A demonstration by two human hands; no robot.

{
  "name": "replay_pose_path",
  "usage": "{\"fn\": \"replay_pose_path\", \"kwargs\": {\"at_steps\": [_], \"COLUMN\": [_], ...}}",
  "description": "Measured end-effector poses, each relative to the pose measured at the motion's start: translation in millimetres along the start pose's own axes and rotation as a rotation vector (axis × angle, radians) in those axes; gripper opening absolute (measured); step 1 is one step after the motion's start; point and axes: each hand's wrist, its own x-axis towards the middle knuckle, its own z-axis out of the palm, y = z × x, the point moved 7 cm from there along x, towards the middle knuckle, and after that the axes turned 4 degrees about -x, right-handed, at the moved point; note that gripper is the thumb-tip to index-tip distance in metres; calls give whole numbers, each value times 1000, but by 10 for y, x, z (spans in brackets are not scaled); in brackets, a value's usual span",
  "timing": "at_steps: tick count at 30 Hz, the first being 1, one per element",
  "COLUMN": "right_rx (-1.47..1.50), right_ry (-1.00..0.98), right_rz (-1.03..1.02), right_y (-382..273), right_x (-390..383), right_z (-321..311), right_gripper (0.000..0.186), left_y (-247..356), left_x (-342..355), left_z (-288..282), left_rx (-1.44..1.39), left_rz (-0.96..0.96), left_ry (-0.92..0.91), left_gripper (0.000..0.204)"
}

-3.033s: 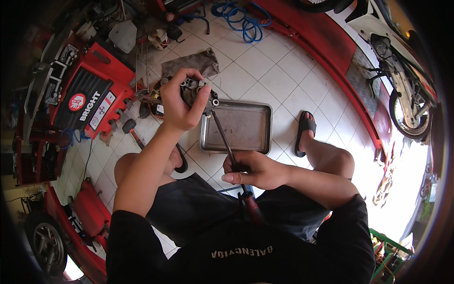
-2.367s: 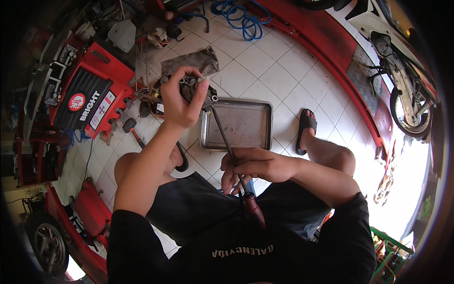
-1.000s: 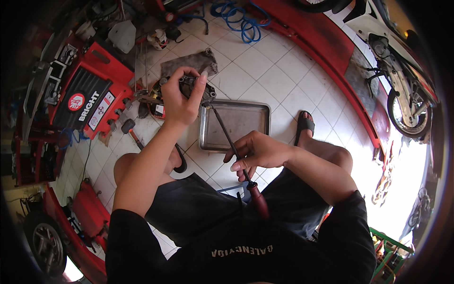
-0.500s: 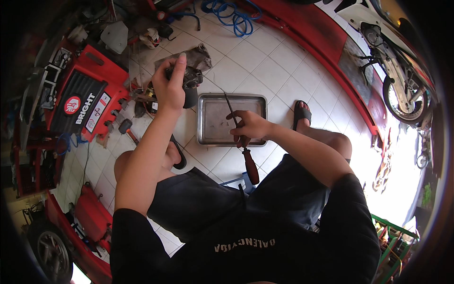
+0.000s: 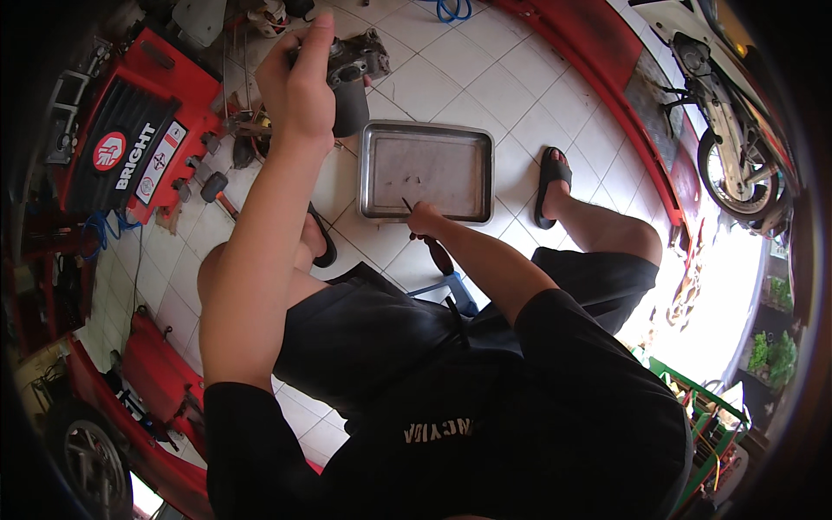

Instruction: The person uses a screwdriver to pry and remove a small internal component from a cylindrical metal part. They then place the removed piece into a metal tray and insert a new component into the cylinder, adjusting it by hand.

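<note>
My left hand (image 5: 299,91) is raised at the upper left, closed around a greasy, carburetor-like metal part (image 5: 360,59). A smooth black cylinder (image 5: 351,108) hangs from its underside, and my palm hides the rest of the part. Over the near edge of a shallow metal tray (image 5: 490,173), my right hand (image 5: 425,222) is wrapped round a screwdriver. The screwdriver's dark red handle (image 5: 440,256) points back toward me, and a short stretch of its dark shaft shows beyond the fingers. A few small dark specks lie on the tray's bottom.
White floor tiles surround the tray. A red toolbox (image 5: 186,74) and a hammer (image 5: 217,189) are at the left. Between my legs sits a blue object (image 5: 459,295). Beyond a red ramp-like platform (image 5: 607,113), a motorcycle (image 5: 737,147) stands at the far right.
The whole view has shifted, with the tray now higher in it. My left hand has risen with the metal part. My right hand has drawn back to the tray's near edge, regripping the screwdriver.
</note>
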Motion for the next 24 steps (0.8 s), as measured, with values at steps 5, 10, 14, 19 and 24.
{"fn": "replay_pose_path", "kwargs": {"at_steps": [5, 10, 14, 19, 24], "right_rx": [-16, -70, 218, 235, -7], "right_ry": [48, -153, -103, -84, -247], "right_rz": [44, -50, 92, 6, -146], "right_y": [108, 118, 318, 182, 382], "right_x": [-9, -184, -280, -494, -424], "right_z": [316, 135, -312, -701, 66], "right_gripper": [24, 23, 21, 20, 23], "left_y": [58, 93, 62, 10, -132], "left_x": [41, 2, -5, -13, -12], "left_z": [-175, -233, -208, -243, -254], "left_rx": [-18, -47, -41, -40, -75], "left_rz": [5, -11, -21, -57, -149], "left_ry": [-17, 10, 3, 1, 83], "left_gripper": [30, 29, 29, 31, 31]}}
